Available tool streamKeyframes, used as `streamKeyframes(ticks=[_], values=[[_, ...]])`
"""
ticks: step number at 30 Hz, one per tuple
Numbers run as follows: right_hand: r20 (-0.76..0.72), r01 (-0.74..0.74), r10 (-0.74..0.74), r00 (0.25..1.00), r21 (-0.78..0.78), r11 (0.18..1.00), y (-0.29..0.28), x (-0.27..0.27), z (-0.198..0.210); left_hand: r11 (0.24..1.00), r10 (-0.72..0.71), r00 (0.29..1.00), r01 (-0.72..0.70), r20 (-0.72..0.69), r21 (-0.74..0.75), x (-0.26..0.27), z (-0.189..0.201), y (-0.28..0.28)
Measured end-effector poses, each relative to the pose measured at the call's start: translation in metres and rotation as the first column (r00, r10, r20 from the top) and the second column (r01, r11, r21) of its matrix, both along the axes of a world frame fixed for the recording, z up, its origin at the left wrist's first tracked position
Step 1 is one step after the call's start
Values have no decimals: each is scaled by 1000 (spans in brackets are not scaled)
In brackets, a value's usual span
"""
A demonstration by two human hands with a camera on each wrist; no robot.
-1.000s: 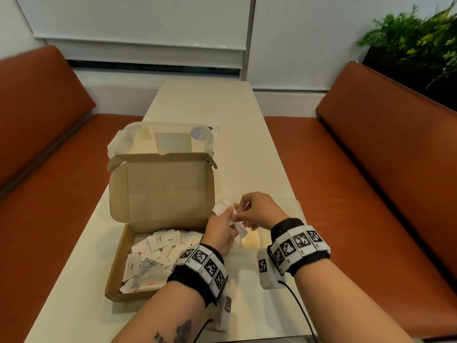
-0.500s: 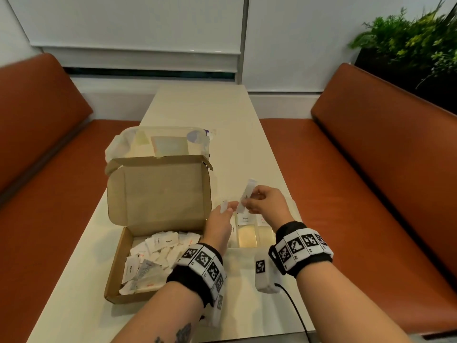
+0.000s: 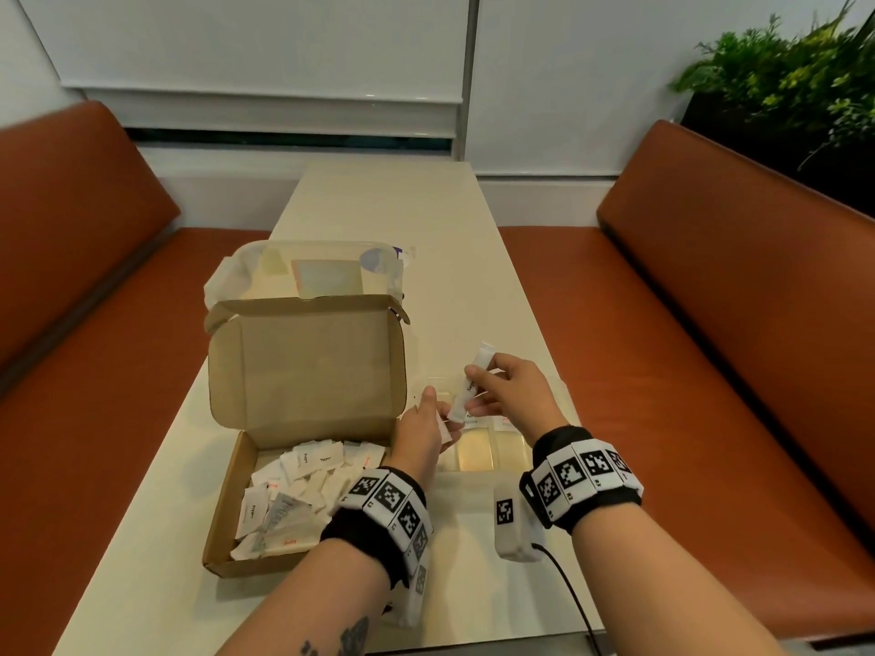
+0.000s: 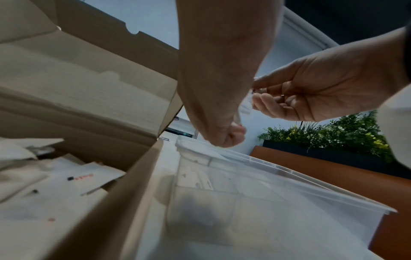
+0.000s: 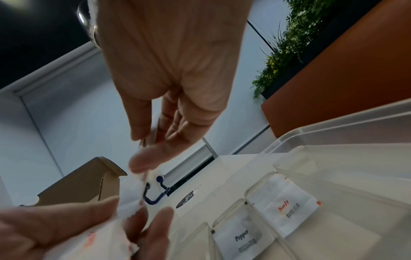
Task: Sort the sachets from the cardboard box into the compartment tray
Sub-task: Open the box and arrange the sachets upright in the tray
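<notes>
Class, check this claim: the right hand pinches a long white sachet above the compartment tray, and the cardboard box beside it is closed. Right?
Not quite. The cardboard box is open, lid upright, as the head view shows. The right hand does pinch a long white sachet above the compartment tray.

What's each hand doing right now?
Left hand: holding white sachets.
Right hand: fingers pinching a long white sachet.

A café or diner booth: orange benches (image 3: 757,295) flank a narrow table (image 3: 393,205) (planter (image 3: 781,92) behind).
</notes>
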State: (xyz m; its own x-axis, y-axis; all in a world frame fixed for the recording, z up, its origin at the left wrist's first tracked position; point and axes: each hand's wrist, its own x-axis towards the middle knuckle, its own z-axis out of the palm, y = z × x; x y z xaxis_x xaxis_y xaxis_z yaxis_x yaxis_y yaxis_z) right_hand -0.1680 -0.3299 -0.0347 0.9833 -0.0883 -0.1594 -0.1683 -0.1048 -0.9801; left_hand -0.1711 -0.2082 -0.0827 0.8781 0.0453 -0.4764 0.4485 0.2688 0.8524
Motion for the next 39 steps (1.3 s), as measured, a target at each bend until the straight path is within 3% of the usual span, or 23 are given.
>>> streamKeyframes(ticks=[4,9,14,17,20,24,29,33,35,39], values=[[42,78,-78,996,11,997,-4,2,-4,992,-13,1000,16,20,-129,-6,10,-1],[34,83,-89,995,161,983,-8,1,-4,994,-102,979,109,175,-29,-12,15,2],[8,98,-103,995,221,970,-12,-1,-10,999,2,982,7,191,-48,-8,16,4],[-38,25,-21,999,97,995,-17,-2,-14,998,63,980,-59,191,-30,-5,15,6],[-21,-69,66,998,-151,986,-18,-2,-14,994,17,980,-37,198,99,-2,13,8],[-35,-169,167,985,-293,941,-11,0,-10,979,-41,974,-5,223,202,-1,10,10],[-72,-58,30,997,-416,907,-3,7,-15,954,16,979,-76,203,289,0,2,17],[-158,-77,-7,987,-521,850,18,11,-27,829,-41,988,-50,149,557,-1,-9,24],[-162,-58,-36,986,-541,839,32,14,-34,784,-84,991,2,103,620,-2,-12,26],[-152,-85,-36,988,-715,694,54,20,-42,727,-121,992,65,34,684,-3,-14,31]])
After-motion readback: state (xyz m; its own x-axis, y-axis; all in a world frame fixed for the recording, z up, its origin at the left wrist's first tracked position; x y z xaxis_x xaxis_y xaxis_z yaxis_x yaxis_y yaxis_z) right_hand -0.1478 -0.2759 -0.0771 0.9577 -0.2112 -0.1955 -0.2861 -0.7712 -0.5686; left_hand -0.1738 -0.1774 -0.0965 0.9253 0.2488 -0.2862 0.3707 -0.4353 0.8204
